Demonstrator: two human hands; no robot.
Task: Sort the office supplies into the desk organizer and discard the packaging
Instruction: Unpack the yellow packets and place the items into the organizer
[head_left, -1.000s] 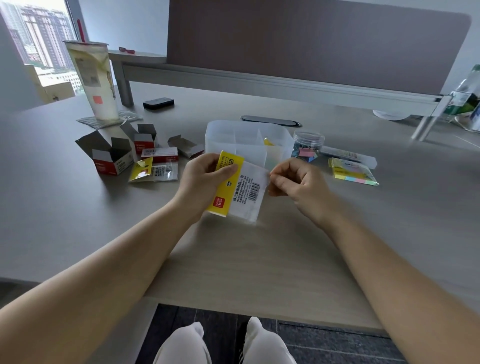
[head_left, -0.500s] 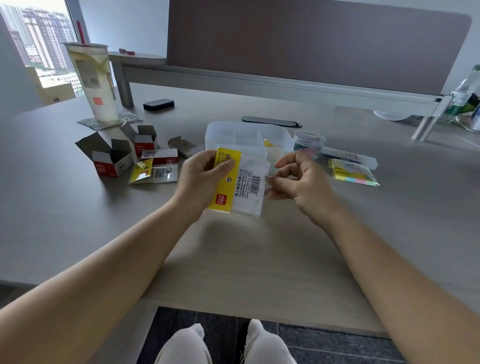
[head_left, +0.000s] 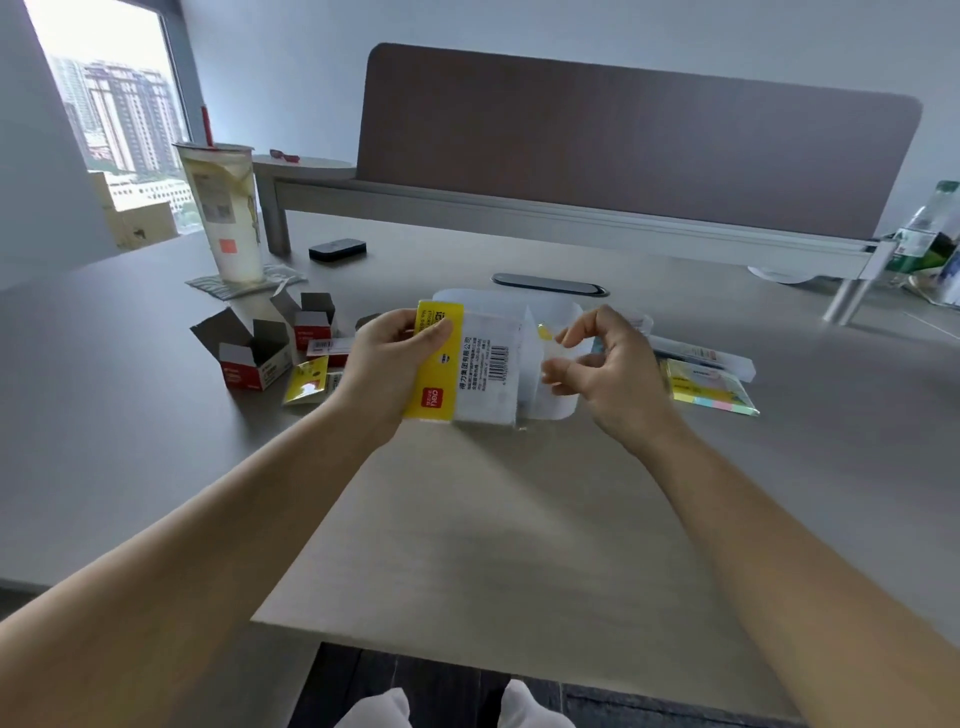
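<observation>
Left hand (head_left: 387, 364): gripping the yellow-and-white packet (head_left: 467, 371) by its yellow end, thumb lying across the front, fingers curling behind.
Right hand (head_left: 605, 371): hovering just beside the packet's white end, fingers curling in with thumb and forefinger close together; whether they are pinching the clear flap is not telling from this view.
Packet: being held in the air above the middle of the desk (head_left: 467, 545), barcode side facing the camera, red logo at the lower yellow corner.
Desk organizer (head_left: 558, 395): translucent, sitting directly behind the packet toward the desk's far edge, mostly hiding behind both hands.
Opened red-and-white cartons (head_left: 249, 358): lying toward the left edge of the desk, flaps standing open.
Small yellow sachet (head_left: 306, 382): lying just beside the cartons, near the left wrist.
Sticky-note pack (head_left: 711, 392): pastel strips, lying toward the right edge, just beyond the right hand.
Pen case (head_left: 696, 356): clear, lying touching the sticky-note pack's far side.
Drink cup (head_left: 223, 213): standing upright at the far left corner, red straw showing.
Black flat device (head_left: 337, 250): lying near the cup, by the partition leg.
</observation>
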